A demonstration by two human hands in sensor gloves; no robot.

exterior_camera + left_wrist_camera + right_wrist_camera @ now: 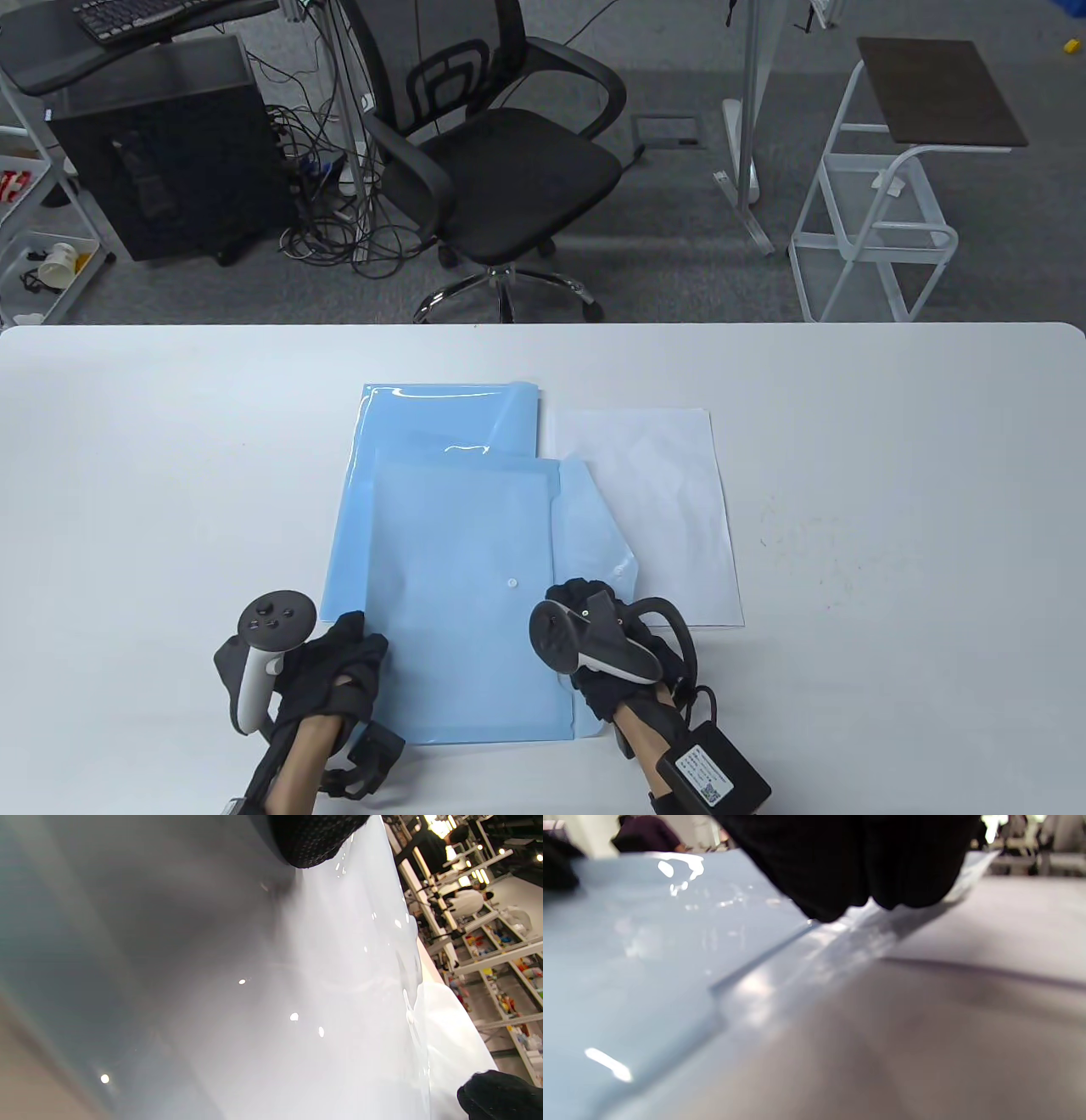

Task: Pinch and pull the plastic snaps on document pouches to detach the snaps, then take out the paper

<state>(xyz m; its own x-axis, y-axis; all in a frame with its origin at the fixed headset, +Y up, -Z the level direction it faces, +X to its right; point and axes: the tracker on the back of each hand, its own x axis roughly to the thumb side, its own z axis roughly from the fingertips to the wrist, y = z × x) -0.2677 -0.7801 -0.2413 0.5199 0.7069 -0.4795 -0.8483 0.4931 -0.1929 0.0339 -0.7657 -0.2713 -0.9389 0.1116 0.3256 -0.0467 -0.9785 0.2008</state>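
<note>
The left hand (pixel 344 671) lies on the near left corner of the front pouch (pixel 471 594), fingers fairly straight and spread flat, pressing the plastic down onto the table (pixel 891 475); it grips nothing. The right hand (pixel 607 632) sits at the near right edge of the same pouch, at the base of the flap (pixel 594 526). Its fingers curl downward toward the flap edge, but the tracker and the back of the hand hide the fingertips in the table view, and the right wrist view is too blurred to settle whether they pinch the flap or merely touch it; the state of this hand cannot be told. The front pouch is pale blue, lies flat at the near centre of the table, and its long axis runs away from the person. Its flap is open, folded out to the right, with one snap half (pixel 512 583) showing on the pouch body and the other (pixel 620 572) near the flap tip. A second blue pouch (pixel 441 424) lies beneath and beyond it, same orientation, partly covered. A white sheet of paper (pixel 653 509) lies flat just to the right, its left edge under the open flap, long axis also running away from the person. Both forearms enter from the near edge, palms down, wrists low to the table.
</note>
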